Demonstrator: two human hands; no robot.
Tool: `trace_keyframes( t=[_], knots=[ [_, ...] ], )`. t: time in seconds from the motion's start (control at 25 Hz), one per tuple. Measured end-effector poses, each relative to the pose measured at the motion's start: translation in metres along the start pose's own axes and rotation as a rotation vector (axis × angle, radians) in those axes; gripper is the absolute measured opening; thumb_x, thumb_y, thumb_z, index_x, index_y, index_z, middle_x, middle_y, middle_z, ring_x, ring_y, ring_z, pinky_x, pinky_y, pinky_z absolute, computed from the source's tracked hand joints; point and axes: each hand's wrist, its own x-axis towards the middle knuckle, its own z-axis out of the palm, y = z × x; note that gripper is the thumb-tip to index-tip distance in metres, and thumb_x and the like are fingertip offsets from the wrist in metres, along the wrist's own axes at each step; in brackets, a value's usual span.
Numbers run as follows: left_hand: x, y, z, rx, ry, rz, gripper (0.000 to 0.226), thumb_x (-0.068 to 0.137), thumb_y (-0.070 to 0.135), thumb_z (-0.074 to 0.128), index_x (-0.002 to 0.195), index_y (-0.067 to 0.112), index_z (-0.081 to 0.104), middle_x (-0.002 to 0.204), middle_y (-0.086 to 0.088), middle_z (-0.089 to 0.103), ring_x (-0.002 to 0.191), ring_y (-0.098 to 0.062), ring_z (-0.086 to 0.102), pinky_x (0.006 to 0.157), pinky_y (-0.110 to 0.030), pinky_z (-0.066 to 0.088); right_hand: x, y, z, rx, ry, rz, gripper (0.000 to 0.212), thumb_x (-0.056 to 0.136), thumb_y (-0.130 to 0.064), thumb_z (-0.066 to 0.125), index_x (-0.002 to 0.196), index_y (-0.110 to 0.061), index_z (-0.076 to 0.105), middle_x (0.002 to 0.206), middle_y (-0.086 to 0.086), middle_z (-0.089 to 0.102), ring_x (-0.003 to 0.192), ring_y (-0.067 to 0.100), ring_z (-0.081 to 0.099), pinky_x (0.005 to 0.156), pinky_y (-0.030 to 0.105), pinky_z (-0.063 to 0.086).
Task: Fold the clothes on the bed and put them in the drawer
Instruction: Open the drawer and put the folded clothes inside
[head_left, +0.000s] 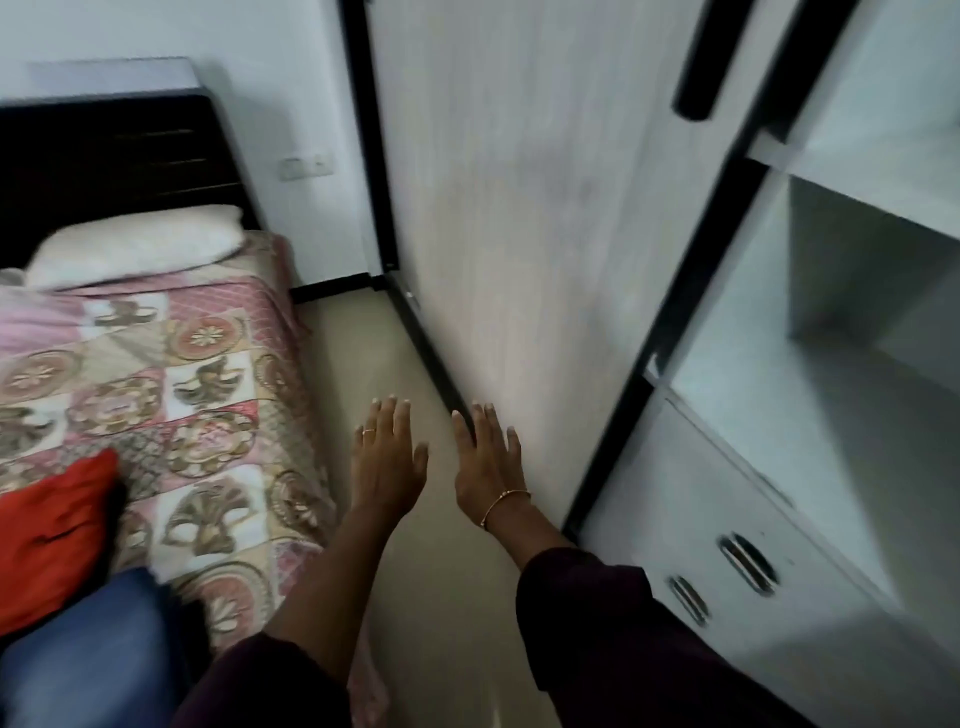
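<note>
A red garment (54, 535) and a blue garment (93, 660) lie on the bed (208, 395) at the lower left, on a patterned pink cover. My left hand (387, 457) and my right hand (488, 462) are stretched out flat, palms down, over the floor between the bed and the wardrobe, holding nothing. The right hand's fingertips lie over the bottom edge of the wardrobe door (519, 208). White drawers (727, 566) with metal handles sit closed at the lower right, below open shelves.
A white pillow (140, 244) lies at the head of the bed against a dark headboard (104, 156). A narrow strip of beige floor (415, 597) runs between bed and wardrobe. The open wardrobe shelves (831, 338) stand at the right.
</note>
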Motion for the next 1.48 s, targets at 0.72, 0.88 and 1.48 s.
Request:
trace_keyframes(
  t=[0.72,0.88,1.48],
  knots=[
    [-0.259,0.29,0.102,0.224,-0.555,0.515,0.064,0.098,0.022,0.042,0.15,0.012,0.006,0.159,-0.01,0.003,0.146,-0.028,-0.002,0.117,-0.05,0.008,-0.353,0.234,-0.023,0.029,-0.191,0.53,0.067,0.095,-0.013,0.046,0.15,-0.011,0.008,0.157,0.009,0.001,0.145,0.024,0.006,0.116,0.039,0.02],
    [-0.228,0.303,0.121,0.299,-0.543,0.619,0.066,0.095,0.018,0.045,0.15,0.01,0.008,0.158,-0.011,0.006,0.146,-0.03,-0.002,0.116,-0.055,0.008,-0.327,0.246,-0.017,0.06,-0.162,0.543,0.069,0.091,-0.012,0.053,0.148,-0.007,0.014,0.156,0.01,0.009,0.144,0.023,0.014,0.114,0.035,0.025],
    [-0.097,0.322,0.255,0.356,-0.679,1.065,0.077,0.093,0.019,0.052,0.151,0.017,0.002,0.158,-0.006,-0.006,0.145,-0.034,-0.002,0.115,-0.052,0.015,-0.211,0.31,0.067,0.033,0.042,0.836,0.063,0.033,0.002,0.089,0.093,-0.002,0.071,0.095,0.016,0.068,0.083,0.031,0.068,0.057,0.034,0.056]
  ],
)
